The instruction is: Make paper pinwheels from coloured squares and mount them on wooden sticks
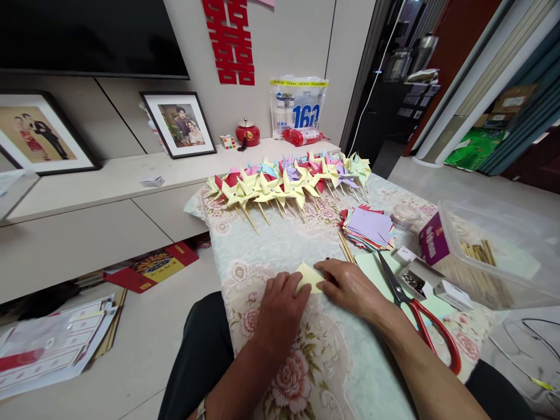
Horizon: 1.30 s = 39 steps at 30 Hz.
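Note:
On the flowered tablecloth in front of me lies a small piece of pale yellow paper (pixel 310 276), folded to a point at its far side. My left hand (pixel 283 304) holds its left part, with the fingers curled and the thumb pressed on it. At its right edge, my right hand (pixel 350 284) grips the paper between thumb and fingers. To the right, scissors (pixel 396 286) with red handles rest on light green sheets (pixel 366 268). A stack of cut coloured paper (pixel 370 226) lies farther back, with a few thin wooden sticks (pixel 345 248) near it.
Several paper pinwheels (pixel 271 189) on sticks cover the table's far end. At the right stand a clear plastic box (pixel 516 262) of sticks, an open small box of metal pins (pixel 415 283) and a round tape roll (pixel 405 216). A low cabinet (pixel 109 186) runs behind.

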{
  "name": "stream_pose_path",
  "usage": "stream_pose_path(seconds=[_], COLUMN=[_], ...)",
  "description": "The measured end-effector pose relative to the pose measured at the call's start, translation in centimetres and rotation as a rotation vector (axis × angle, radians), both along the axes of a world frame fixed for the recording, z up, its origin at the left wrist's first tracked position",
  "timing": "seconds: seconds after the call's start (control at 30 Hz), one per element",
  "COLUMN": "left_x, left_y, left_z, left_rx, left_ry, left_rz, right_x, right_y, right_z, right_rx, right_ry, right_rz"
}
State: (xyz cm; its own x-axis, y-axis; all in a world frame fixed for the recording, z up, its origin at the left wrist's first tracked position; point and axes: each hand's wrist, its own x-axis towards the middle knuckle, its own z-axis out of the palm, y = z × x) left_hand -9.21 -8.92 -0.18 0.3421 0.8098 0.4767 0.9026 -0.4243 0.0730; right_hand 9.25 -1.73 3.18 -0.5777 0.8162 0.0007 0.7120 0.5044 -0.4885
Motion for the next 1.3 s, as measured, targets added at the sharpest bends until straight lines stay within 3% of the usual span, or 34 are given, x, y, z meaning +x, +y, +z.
stream_pose_path(seconds=[0.2,0.43,1.3], left_x=[0.1,0.8,0.1], left_y=[-1.1,-3.3,-6.3], left_z=[0.3,0.4,-0.9], left_rx=[-0.088,-0.225,-0.062], left_ry=[0.048,-0.037,-0.012], left_rz=[-0.059,0.008,0.201], right_x=[0.1,0.2,1.1], right_y=[0.0,-0.1,0.4], right_z=[-0.1,0.2,-0.3], right_rx=[-0.013,-0.006,-0.135], right_ry=[-0.006,-0.032,0.088], right_rz=[-0.004,-0.038,-0.026])
